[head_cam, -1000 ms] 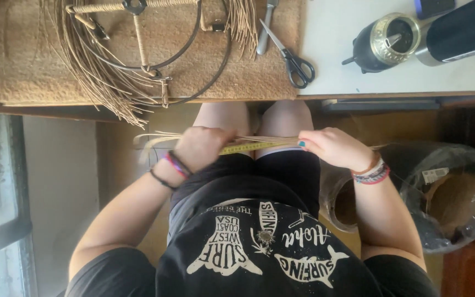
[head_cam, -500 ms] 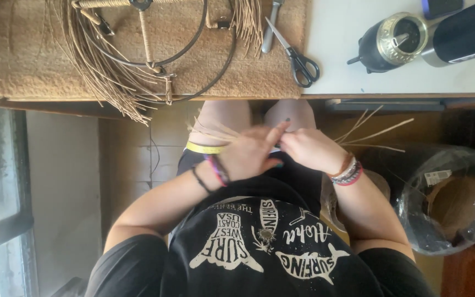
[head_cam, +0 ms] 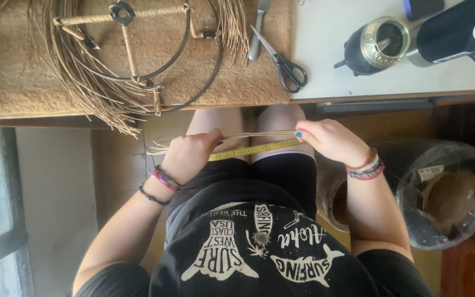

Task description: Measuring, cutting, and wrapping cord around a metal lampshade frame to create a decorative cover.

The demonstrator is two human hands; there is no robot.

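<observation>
**Straw strands stretched along the yellow tape**

You hold a thin bundle of tan straw strands (head_cam: 259, 133) pulled taut across your lap, running almost level from nine o'clock to three o'clock. Your left hand (head_cam: 189, 155) is closed around one end, where loose frayed tips fan out past your fist towards nine o'clock. Your right hand (head_cam: 331, 142) pinches the other end between fingertips. Just below the strands, towards six o'clock, a yellow measuring tape (head_cam: 254, 149) lies flat across both thighs, tilted slightly, its right end higher. Strands and tape run nearly parallel, close together yet apart in the middle, converging at your right hand.
</observation>
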